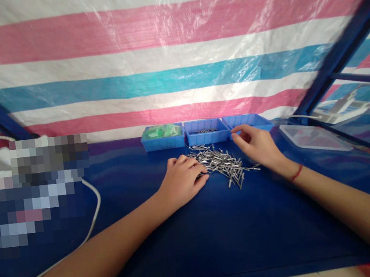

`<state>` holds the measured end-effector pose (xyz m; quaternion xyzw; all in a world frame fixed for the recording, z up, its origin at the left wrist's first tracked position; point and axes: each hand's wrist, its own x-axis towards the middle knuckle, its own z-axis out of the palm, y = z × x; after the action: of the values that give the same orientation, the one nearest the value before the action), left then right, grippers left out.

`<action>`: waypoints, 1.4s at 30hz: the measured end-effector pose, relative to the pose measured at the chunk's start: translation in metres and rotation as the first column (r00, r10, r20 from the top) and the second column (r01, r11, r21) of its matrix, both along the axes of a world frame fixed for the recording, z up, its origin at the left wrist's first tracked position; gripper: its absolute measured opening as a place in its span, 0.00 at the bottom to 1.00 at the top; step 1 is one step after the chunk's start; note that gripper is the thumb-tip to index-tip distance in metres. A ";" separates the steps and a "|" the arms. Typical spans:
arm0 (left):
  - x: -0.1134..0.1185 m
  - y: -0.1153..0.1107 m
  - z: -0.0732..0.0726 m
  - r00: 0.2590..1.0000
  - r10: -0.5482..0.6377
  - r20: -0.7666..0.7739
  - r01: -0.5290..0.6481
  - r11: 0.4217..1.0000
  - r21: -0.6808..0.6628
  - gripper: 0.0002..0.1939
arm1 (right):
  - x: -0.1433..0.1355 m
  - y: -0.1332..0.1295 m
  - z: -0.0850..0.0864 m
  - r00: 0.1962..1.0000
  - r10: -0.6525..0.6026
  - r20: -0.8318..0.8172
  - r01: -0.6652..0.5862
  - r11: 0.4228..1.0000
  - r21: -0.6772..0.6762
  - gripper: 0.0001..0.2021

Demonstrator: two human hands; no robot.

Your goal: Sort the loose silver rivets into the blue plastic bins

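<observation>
A loose heap of silvery blind rivets (222,163) lies on the blue tabletop. My left hand (182,178) is at the heap's left edge, its fingers curled down onto the rivets and its thumb close to the index finger. Over the front of the right blue bin (252,121), my right hand (256,144) hovers with bent fingers and a gap between thumb and index; I see nothing in it. More rivets lie in the middle blue bin (207,138). The left blue bin (165,144) contains green-and-clear plastic packaging (164,131).
A clear plastic lid or tray (315,137) lies at the right. At the left, a white cable (95,200) loops over the blue table (232,243) beside a blurred-out area. Blue metal posts (340,43) frame a striped plastic sheet (147,28) behind the bins.
</observation>
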<state>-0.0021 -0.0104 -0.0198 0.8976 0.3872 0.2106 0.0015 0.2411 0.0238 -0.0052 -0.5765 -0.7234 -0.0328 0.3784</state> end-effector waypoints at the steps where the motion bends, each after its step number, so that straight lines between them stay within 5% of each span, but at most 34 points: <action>1: 0.000 0.000 0.001 1.000 -0.001 -0.007 0.001 1.000 -0.005 0.10 | -0.004 -0.003 0.000 1.000 0.029 0.004 -0.029 1.000 -0.004 0.12; 6: 0.001 -0.001 0.001 0.999 -0.002 -0.039 0.002 1.000 -0.006 0.11 | -0.020 -0.018 0.003 0.982 0.186 -0.003 -0.186 0.981 -0.053 0.10; 12: 0.001 -0.002 0.002 1.000 -0.004 -0.020 0.004 1.000 0.019 0.10 | -0.028 -0.027 0.003 0.887 0.457 0.062 -0.450 0.887 -0.103 0.10; 22: -0.012 0.007 0.010 0.988 -0.137 -0.077 0.135 0.990 -0.035 0.09 | -0.028 -0.029 0.002 0.863 0.501 0.065 -0.488 0.860 -0.148 0.10; 31: -0.007 0.008 0.005 0.991 -0.102 -0.086 0.105 0.994 0.030 0.09 | -0.033 -0.032 -0.002 0.809 0.579 0.096 -0.557 0.809 -0.188 0.08; 37: -0.001 0.003 0.007 0.975 -0.115 0.189 0.115 0.993 0.014 0.08 | -0.040 -0.036 -0.004 0.769 0.621 0.151 -0.599 0.783 -0.169 0.11; 42: 0.004 0.000 0.002 0.849 -0.002 0.528 0.098 0.983 -0.154 0.08 | -0.040 -0.037 -0.004 0.779 0.625 0.038 -0.613 0.773 -0.163 0.11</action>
<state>0.0022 -0.0103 -0.0174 0.8117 0.3656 0.4132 0.1916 0.2008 -0.0135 -0.0091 -0.3296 -0.8894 0.1191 0.2934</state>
